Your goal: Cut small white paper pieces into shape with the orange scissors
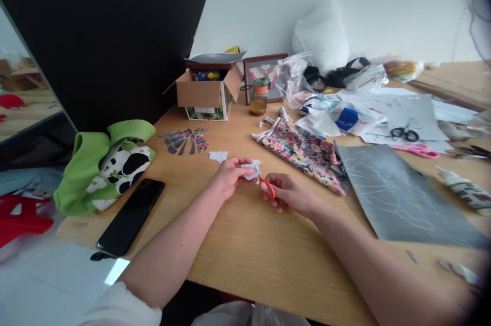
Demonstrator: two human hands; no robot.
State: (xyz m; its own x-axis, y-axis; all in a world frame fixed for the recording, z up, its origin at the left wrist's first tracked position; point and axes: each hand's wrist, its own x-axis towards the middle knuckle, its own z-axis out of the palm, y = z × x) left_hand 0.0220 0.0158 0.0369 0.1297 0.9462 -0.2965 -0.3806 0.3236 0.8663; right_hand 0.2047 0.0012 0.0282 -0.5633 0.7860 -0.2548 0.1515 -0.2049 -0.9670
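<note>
Your right hand (286, 194) is curled round small scissors (269, 189), smooth orange handle, over the desk (230, 236); your left hand (229, 178) pinches a thin, pale, irregular scrap (251, 168) at the blades. Scissors' long axis runs diagonally, tips away and leftward. Beyond: flat white offcut (218, 156), rumpled floral cloth (297, 151), fanned petal-shaped pieces (186, 140).

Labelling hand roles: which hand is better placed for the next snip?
Likely the right hand: it holds the orange-handled scissors, while the left hand pinches the small white piece.
</note>
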